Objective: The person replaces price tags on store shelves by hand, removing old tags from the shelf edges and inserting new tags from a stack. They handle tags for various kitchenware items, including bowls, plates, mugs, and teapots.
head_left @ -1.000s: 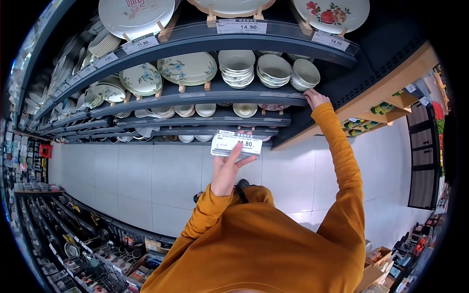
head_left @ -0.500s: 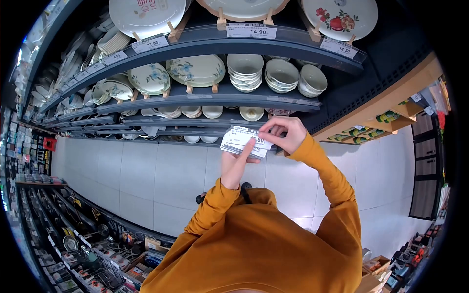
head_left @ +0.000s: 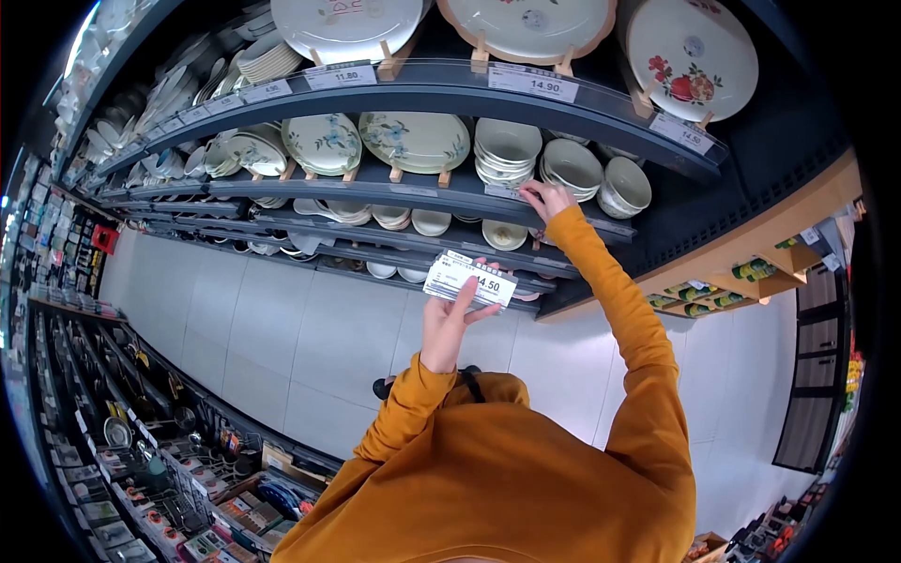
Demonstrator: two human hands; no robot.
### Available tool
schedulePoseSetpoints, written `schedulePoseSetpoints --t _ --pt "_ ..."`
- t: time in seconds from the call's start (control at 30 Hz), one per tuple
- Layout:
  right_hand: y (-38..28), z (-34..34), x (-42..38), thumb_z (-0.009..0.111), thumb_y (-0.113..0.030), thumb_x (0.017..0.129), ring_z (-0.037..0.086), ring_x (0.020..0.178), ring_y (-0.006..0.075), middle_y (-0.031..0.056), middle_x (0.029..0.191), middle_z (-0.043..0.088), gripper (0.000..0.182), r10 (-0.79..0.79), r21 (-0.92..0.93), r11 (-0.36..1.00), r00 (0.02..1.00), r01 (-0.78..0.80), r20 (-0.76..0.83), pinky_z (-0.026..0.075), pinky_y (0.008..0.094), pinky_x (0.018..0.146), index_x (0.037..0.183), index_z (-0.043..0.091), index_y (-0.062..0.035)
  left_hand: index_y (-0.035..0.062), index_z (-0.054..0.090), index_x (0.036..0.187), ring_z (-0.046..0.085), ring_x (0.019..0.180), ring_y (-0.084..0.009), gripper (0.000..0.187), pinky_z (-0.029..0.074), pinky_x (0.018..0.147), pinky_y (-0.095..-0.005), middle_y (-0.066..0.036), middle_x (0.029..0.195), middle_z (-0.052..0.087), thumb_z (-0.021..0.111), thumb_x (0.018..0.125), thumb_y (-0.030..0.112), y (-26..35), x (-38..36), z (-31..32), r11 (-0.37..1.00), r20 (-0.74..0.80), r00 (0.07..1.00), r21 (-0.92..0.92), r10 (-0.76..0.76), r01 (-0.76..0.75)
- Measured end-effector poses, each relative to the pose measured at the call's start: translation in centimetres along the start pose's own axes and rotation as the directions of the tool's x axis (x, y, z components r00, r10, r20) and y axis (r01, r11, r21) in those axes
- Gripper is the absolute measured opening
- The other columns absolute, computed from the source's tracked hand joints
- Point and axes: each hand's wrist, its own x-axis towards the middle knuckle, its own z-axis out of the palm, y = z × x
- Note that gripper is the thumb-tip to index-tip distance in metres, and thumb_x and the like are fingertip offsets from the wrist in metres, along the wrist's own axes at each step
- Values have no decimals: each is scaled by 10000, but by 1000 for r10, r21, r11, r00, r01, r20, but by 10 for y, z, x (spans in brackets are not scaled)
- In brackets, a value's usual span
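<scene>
Labelling looks to be my step: my left hand (head_left: 449, 324) pinches a stack of price tags (head_left: 469, 279) below the shelves, while my right hand (head_left: 544, 198), fingers curled, touches the shelf rail (head_left: 441, 191) beneath the stacked bowls (head_left: 507, 150), where I judge a tag needs seating.

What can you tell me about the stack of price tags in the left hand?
The stack of price tags is a thin sheaf of white paper or card slips, held fanned slightly and roughly level in front of the shelves. The top slip shows small print and a large "14.50". The left hand pinches it from below, thumb across the lower edge. Nothing else touches it.
</scene>
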Motion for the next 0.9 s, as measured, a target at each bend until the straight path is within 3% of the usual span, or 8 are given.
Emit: schedulePoseSetpoints --t 0.27,0.4,0.43,0.53,0.63,0.73,0.77,0.9 --pt "13 19 11 601 -192 917 667 808 268 120 901 691 166 -11 321 946 990 -36 143 515 322 724 1025 610 -66 -63 539 1192 645 922 -175 325 586 764 -306 -130 1113 624 536 965 170 5 -2 -10 997 -101 992 -3 81 -82" --pt "11 10 14 611 -160 912 670 805 229 102 902 689 144 -50 213 977 984 13 168 512 308 731 1007 613 -51 -57 560 1143 648 899 -172 287 586 757 -315 -117 1045 640 542 962 165 10 -3 -7 998 -108 992 -12 67 -69" --pt "15 13 14 586 -223 923 667 808 259 96 903 692 140 -69 197 980 987 40 142 510 322 708 998 623 -110 -56 561 1140 648 900 -172 284 586 756 -316 -117 1047 640 543 962 164 11 -3 -6 997 -108 992 -16 70 -72" --pt "22 17 11 576 -230 930 664 803 269 99 899 687 148 -67 329 944 989 21 130 511 333 698 1002 629 -113 -52 563 1134 648 904 -174 275 585 754 -320 -118 1053 639 546 960 161 13 -3 -5 997 -102 992 -27 73 -76" --pt "23 10 7 591 -189 920 656 796 261 112 921 678 157 -18 290 956 979 -42 201 507 316 726 1010 624 -64 -49 564 1135 648 906 -176 271 584 754 -321 -118 1057 638 547 959 157 14 -3 -7 996 -97 992 -33 76 -79" --pt "13 3 8 583 -197 918 650 821 273 105 943 672 164 56 120 988 948 -98 314 507 330 735 1012 637 -74 -48 564 1139 648 907 -176 271 584 754 -321 -120 1060 638 551 957 153 17 -5 -7 997 -98 993 -36 72 -76" --pt "13 5 6 584 -208 905 640 847 296 97 967 671 180 -81 40 996 972 74 222 505 357 748 1007 648 -75 -47 565 1139 649 906 -177 270 584 753 -321 -120 1058 639 553 955 151 18 -5 -7 997 -97 993 -36 66 -70" --pt "8 19 -3 595 -190 888 617 884 304 87 991 640 178 -158 -109 980 982 168 101 500 384 756 988 656 -56 -42 571 1138 654 887 -180 272 584 740 -314 -119 1038 649 572 944 148 18 -7 -12 999 -113 993 -24 43 -46"
